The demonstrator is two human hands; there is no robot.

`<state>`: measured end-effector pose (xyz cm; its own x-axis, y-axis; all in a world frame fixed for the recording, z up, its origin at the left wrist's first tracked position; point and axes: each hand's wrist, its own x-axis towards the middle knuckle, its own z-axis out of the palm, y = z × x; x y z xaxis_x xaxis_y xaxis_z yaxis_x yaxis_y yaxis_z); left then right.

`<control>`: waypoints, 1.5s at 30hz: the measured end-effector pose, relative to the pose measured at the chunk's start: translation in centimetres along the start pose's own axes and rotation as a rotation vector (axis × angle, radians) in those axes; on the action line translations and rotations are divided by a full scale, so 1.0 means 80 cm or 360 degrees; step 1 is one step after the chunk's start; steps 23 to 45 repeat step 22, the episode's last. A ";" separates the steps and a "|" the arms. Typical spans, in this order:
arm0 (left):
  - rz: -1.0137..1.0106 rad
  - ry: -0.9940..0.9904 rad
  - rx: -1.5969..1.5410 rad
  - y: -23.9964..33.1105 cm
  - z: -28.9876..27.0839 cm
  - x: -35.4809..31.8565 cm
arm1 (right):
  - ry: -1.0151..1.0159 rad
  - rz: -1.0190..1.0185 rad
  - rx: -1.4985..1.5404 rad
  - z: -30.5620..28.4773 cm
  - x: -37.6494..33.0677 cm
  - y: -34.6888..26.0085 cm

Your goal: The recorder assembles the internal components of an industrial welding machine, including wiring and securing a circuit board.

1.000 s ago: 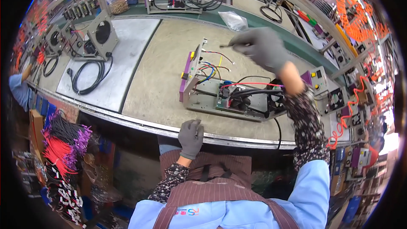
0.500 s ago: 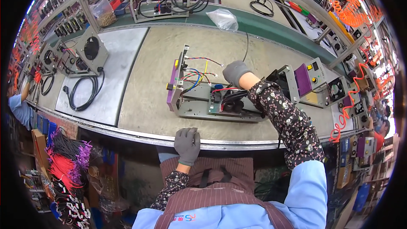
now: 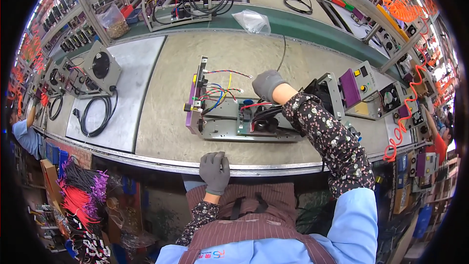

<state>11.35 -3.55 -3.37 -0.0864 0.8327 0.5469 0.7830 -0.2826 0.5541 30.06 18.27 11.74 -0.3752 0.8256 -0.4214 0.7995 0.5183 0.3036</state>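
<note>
In front of me on the bench lies an open metal chassis (image 3: 273, 137) with an upright purple front panel (image 3: 195, 102) at its left end. Loose coloured wires (image 3: 222, 90) with white plugs hang from the panel's back. A green circuit board (image 3: 243, 120) and thick black leads sit inside the chassis. My right hand (image 3: 268, 85), in a grey glove, is closed at the chassis's far side, beside a black cable (image 3: 283, 51) running away from me; its fingertips are hidden. My left hand (image 3: 215, 172), also gloved, rests at the bench's front edge with fingers extended, holding nothing.
More units stand at left (image 3: 100, 66) and right (image 3: 361, 88), the left one with a coiled black cord (image 3: 95, 116). A clear plastic bag (image 3: 251, 22) lies beyond the bench. Orange coiled hoses (image 3: 398, 139) hang at right. Red and black wire bundles (image 3: 80, 195) lie at lower left.
The view has shifted slightly. The chassis's front panel has moved a little to the left and nearer me. My right hand stays by the far side; my left hand remains on the bench edge.
</note>
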 end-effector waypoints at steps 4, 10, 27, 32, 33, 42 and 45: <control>0.0006 -0.0026 0.0026 0.001 0.000 0.000 | -0.0006 -0.0024 -0.0017 0.000 -0.003 -0.003; 0.0004 -0.0007 0.0028 0.001 0.003 0.000 | -0.0042 -0.0041 -0.0035 0.000 -0.004 -0.006; 0.0000 -0.0010 0.0044 0.000 0.004 0.001 | -0.0068 0.0008 -0.0053 -0.001 0.003 -0.002; 0.0000 -0.0010 0.0044 0.000 0.004 0.001 | -0.0068 0.0008 -0.0053 -0.001 0.003 -0.002; 0.0000 -0.0010 0.0044 0.000 0.004 0.001 | -0.0068 0.0008 -0.0053 -0.001 0.003 -0.002; 0.0000 -0.0010 0.0044 0.000 0.004 0.001 | -0.0068 0.0008 -0.0053 -0.001 0.003 -0.002; 0.0000 -0.0010 0.0044 0.000 0.004 0.001 | -0.0068 0.0008 -0.0053 -0.001 0.003 -0.002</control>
